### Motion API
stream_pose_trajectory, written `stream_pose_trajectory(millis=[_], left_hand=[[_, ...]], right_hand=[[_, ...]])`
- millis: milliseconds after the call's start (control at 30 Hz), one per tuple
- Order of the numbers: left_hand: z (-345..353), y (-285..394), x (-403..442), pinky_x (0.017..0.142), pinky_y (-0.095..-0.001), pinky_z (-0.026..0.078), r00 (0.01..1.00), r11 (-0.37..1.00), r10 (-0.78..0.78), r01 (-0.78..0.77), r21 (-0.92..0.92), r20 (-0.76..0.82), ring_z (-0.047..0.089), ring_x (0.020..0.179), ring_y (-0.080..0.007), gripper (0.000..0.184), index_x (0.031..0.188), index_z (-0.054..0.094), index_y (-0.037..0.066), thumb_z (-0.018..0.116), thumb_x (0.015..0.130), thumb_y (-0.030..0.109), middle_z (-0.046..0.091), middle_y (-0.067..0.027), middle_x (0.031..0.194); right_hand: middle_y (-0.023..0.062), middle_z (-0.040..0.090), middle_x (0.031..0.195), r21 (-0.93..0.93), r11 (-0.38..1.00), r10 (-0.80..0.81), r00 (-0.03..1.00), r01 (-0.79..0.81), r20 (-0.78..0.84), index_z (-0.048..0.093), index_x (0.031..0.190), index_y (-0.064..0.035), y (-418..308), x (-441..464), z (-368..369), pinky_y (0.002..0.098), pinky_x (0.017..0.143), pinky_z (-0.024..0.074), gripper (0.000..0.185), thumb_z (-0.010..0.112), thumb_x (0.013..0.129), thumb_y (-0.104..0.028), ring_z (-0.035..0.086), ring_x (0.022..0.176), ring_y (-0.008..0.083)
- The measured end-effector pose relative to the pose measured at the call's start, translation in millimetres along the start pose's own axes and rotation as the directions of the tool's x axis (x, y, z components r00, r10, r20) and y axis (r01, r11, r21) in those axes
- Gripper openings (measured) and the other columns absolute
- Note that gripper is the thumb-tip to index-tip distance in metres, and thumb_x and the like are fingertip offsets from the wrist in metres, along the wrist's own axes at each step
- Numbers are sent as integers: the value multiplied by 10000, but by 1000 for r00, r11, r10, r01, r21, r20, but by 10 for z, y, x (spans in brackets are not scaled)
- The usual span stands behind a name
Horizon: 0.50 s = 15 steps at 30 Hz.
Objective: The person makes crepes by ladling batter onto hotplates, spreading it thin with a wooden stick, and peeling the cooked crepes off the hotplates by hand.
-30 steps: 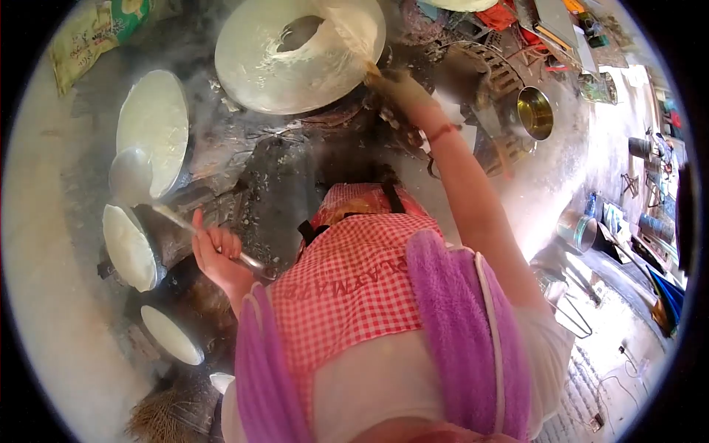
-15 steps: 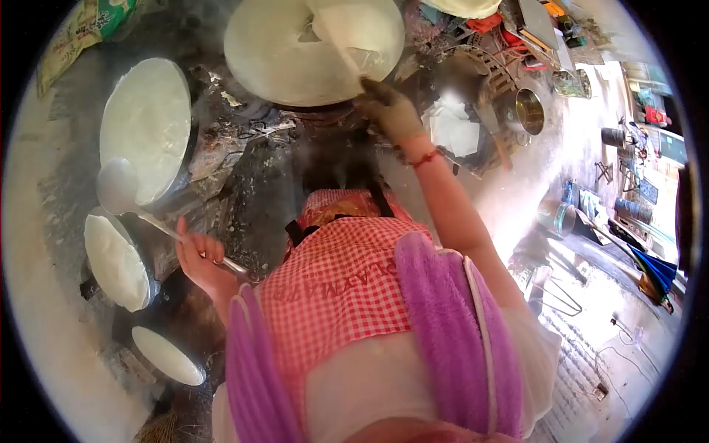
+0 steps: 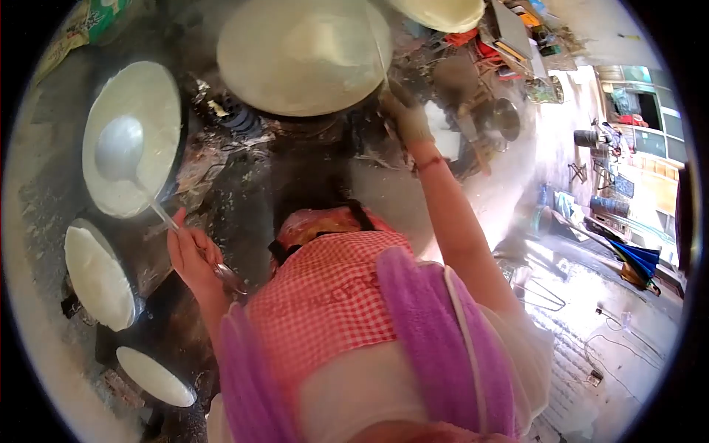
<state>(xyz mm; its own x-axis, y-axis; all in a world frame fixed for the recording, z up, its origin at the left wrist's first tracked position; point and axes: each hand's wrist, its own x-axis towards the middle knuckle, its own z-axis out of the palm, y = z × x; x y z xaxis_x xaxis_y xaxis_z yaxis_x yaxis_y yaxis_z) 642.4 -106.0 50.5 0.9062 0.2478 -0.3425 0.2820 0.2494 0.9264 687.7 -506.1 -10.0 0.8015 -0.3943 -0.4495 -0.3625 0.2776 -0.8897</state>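
Observation:
My left hand (image 3: 193,255) is closed around the handle of a metal ladle (image 3: 120,150), whose bowl is over a round pan (image 3: 159,88) coated with a pale layer. Whether the bowl touches that layer, I cannot tell. My right hand (image 3: 406,118), in a worn glove, grips a long, flat, pale spatula (image 3: 378,48) at the right edge of a large round griddle (image 3: 303,63). A thin pale sheet covers this griddle, blurred by steam. The spatula appears edge-on, so its blade shows only as a narrow strip.
Two more pale-coated pans, a middle one (image 3: 100,280) and a lower one (image 3: 155,376), line the left side. Another pale round (image 3: 443,11) sits at the top right. Near my right hand are white sheets (image 3: 445,140) and a metal pot (image 3: 506,118). A green sack (image 3: 96,18) lies top left.
The ladle has moved up and over the left pan. My right hand has shifted right, and the spatula has swung from across the griddle to its right side. The view has shifted slightly.

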Motion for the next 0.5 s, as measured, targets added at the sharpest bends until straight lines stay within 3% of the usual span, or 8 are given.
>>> stream_pose_trajectory(millis=[67,100,133,200,267,367,433,500], left_hand=[[214,-71,72,357,-217,238,999,998,5,-8,64,44,298,424,-36,334,1272,494,25,430,1010,222,388,40,646],[336,-109,158,351,-225,260,986,998,-64,60,30,151,314,412,-42,328,1264,498,32,425,1010,227,403,34,646],[416,-101,215,346,-233,282,958,990,-137,136,23,252,331,400,-49,323,1256,502,39,420,1009,231,418,27,646],[783,5,190,352,-227,263,933,965,-258,258,34,250,310,405,-44,312,1234,517,48,463,994,239,394,43,639],[916,-39,281,374,-223,252,845,909,-345,409,-77,409,295,422,-39,271,1177,539,50,493,979,229,364,49,634],[1216,-110,187,425,-231,268,782,809,-377,539,-235,497,297,466,-46,158,1052,545,51,505,966,176,346,48,640],[1506,-173,28,435,-235,273,829,821,-380,506,-264,410,312,481,-53,134,1008,534,49,509,964,173,349,43,642],[1775,-240,-90,472,-245,326,858,838,-376,476,-267,351,374,534,-78,142,867,477,52,504,963,153,378,16,659]], right_hand=[[70,639,1119,-216,965,-135,989,146,64,505,1324,-13,245,462,-107,229,713,498,504,650,867,-171,608,880,111],[68,645,1105,-241,950,-156,970,198,185,505,1324,-13,255,527,-23,230,714,491,526,664,856,-192,602,881,105],[81,630,1149,-398,875,-175,946,276,272,503,1327,-15,340,614,-14,237,778,485,546,678,842,-196,596,942,117],[88,614,1192,-411,912,145,929,9,340,505,1328,-17,-24,79,75,258,869,469,540,679,841,-173,585,1022,150],[69,616,1179,-503,826,-27,910,253,413,498,1339,-30,50,-143,-169,253,836,473,539,670,852,-184,587,989,134],[46,629,1119,-309,940,18,885,144,465,494,1340,-27,372,-217,-729,248,812,467,538,664,854,-185,583,951,124],[25,633,1075,201,979,-13,972,-36,233,500,1335,-52,670,-59,-937,215,734,472,513,664,853,-115,571,858,89],[27,631,1081,146,988,5,957,-50,291,494,1333,-40,595,9,-639,218,738,472,512,661,855,-115,575,859,96]])
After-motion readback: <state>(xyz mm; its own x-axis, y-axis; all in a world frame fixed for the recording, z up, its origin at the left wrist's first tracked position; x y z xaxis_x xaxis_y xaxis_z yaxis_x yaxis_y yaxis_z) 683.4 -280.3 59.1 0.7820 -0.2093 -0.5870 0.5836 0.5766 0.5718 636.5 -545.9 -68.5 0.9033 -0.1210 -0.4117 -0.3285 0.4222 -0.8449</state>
